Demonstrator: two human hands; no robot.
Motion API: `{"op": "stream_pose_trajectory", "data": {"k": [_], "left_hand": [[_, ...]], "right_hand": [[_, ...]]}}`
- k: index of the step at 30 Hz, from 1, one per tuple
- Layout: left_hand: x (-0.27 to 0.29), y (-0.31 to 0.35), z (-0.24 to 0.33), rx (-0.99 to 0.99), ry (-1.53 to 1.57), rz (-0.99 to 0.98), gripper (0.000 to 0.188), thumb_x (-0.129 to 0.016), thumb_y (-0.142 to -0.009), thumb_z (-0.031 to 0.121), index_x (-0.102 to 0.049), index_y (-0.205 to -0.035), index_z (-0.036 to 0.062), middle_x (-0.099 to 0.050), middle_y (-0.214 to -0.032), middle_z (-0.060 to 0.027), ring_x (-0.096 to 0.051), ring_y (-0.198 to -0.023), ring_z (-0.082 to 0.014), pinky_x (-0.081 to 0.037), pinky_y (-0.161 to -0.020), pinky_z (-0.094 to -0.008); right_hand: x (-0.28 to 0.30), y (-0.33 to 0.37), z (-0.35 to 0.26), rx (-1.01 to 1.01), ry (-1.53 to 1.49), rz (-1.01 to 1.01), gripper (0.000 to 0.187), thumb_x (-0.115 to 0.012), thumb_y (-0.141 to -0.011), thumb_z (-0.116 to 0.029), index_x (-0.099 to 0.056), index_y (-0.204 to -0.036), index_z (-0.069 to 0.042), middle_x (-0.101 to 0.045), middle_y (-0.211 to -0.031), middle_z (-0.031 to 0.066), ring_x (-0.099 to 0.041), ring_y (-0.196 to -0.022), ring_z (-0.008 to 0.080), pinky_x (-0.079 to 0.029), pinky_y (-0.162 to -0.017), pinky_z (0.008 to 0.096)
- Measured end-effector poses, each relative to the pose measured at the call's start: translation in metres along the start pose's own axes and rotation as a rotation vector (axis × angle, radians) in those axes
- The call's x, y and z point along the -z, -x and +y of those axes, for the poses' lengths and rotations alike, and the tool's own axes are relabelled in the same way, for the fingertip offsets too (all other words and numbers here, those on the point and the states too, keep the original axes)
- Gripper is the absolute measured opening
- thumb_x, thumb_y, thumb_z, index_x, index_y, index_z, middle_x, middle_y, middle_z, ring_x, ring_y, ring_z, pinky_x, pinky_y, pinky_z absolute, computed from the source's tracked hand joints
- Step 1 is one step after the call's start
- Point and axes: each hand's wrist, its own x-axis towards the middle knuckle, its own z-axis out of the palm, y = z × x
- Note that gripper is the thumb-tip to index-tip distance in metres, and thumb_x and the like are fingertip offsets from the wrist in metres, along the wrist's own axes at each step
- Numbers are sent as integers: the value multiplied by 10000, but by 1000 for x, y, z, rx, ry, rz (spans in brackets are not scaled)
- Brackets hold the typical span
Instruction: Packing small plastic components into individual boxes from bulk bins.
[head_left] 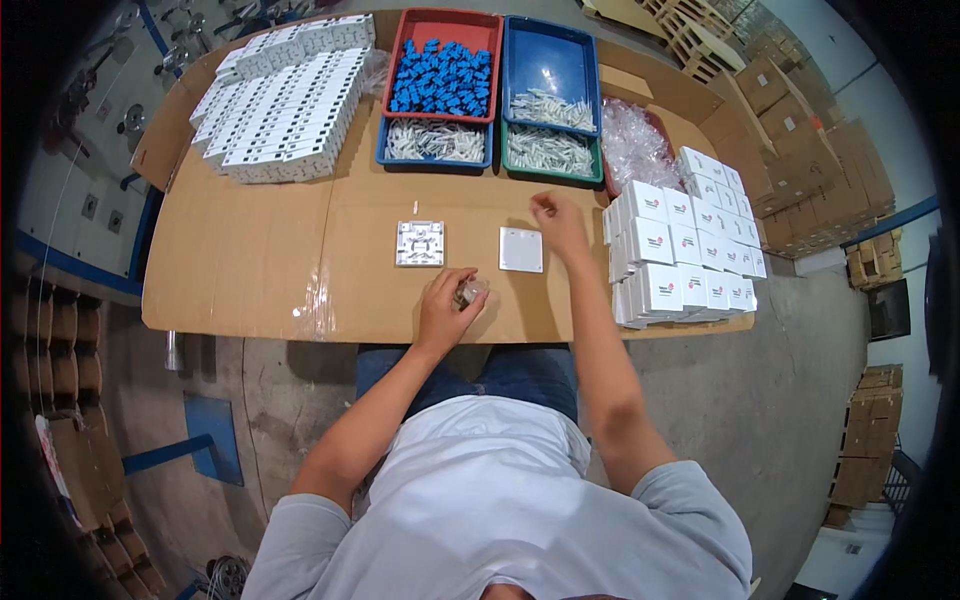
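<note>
My left hand (pixel 446 312) rests low over the cardboard tabletop, its fingers curled around a small clear plastic bag (pixel 473 291). Above and left of that hand lies a square white switch-like frame (pixel 420 244) with its inner structure facing up. Beyond the frame's top edge is a small whitish piece (pixel 416 208). A plain white square plate (pixel 521 250) lies to the right of the frame. Just past this plate my right hand (pixel 560 222) hovers with fingers drawn together; whatever they may hold is too small to make out.
At the back, a red tray (pixel 443 22) holds blue plugs; blue (pixel 550 50) and green (pixel 597 160) trays hold pale slim pieces. White units (pixel 290 105) are stacked at far left. Small white boxes (pixel 690 240) pile up at right, beside clear plastic bags (pixel 640 145).
</note>
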Motion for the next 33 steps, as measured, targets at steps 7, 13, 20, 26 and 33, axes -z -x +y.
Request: {"op": "stream_pose_trajectory", "data": {"k": [7,13,20,26,33], "left_hand": [[0,3,1,1,-72,12,373,-822,-835,191,-694,-1149,37,-702,-1051,-109,-684,-971,-278,-510,-873,-388],[-2,6,-3,-6,-93,8,381,-820,-834,209,-691,-1154,47,-700,-1056,-103,-677,-980,-285,-502,-874,-397],[0,8,4,-11,-110,-5,378,-809,-840,214,-693,-1167,64,-693,-1059,-86,-667,-984,-287,-494,-876,-403],[1,4,-12,12,-75,-6,393,-793,-877,172,-692,-1235,45,-702,-1046,-81,-684,-966,-250,-522,-854,-345],[25,-6,12,680,949,-94,416,-531,-1092,322,-623,-1364,21,-690,-1170,-26,-674,-1048,-169,-529,-956,-322]], "right_hand": [[45,-102,62,-147,576,295,215,-612,-954,-192,-748,-1062,-66,-752,-1064,200,-722,-1006,394,-566,-879,489],[40,-119,63,-358,757,167,197,-597,-925,-121,-747,-1045,-75,-752,-1072,191,-726,-1014,410,-577,-873,511],[52,-115,63,-257,644,205,217,-589,-920,-142,-750,-1037,-56,-741,-1074,212,-716,-1013,409,-565,-869,518],[55,-51,-2,-28,198,313,209,-676,-945,-216,-757,-1043,-50,-737,-907,145,-704,-837,282,-543,-768,413],[34,84,-87,-171,-549,-2,194,-702,-987,-106,-775,-1144,-20,-721,-862,-14,-501,-671,25,-397,-596,196]]}}
